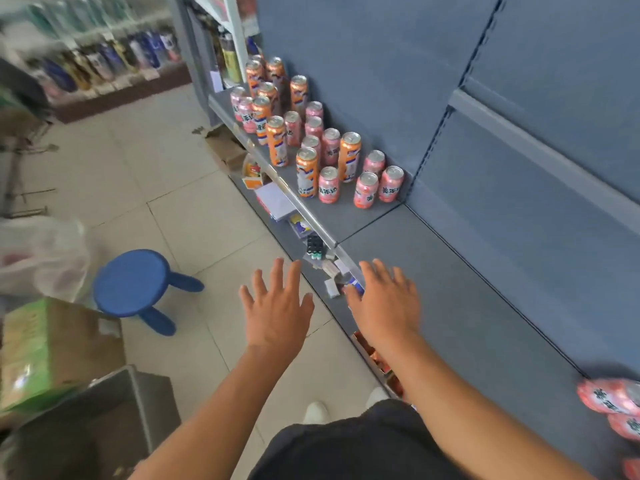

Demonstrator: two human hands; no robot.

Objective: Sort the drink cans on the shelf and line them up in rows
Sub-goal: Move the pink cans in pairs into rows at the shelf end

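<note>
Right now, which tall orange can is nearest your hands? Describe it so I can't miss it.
On the grey shelf, go to the near end of the can cluster. The tall orange can stands by the front rail with a short pink can beside it; the rest of that nearest row is short and pink.

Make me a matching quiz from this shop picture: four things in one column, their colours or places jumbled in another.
1. stool
2. tall cans
3. short cans
4. right hand

A. pink, on the shelf
B. fingers spread, over the shelf's front edge
C. blue, on the floor
D. orange, on the shelf

Pairs: 1-C, 2-D, 3-A, 4-B.
</note>
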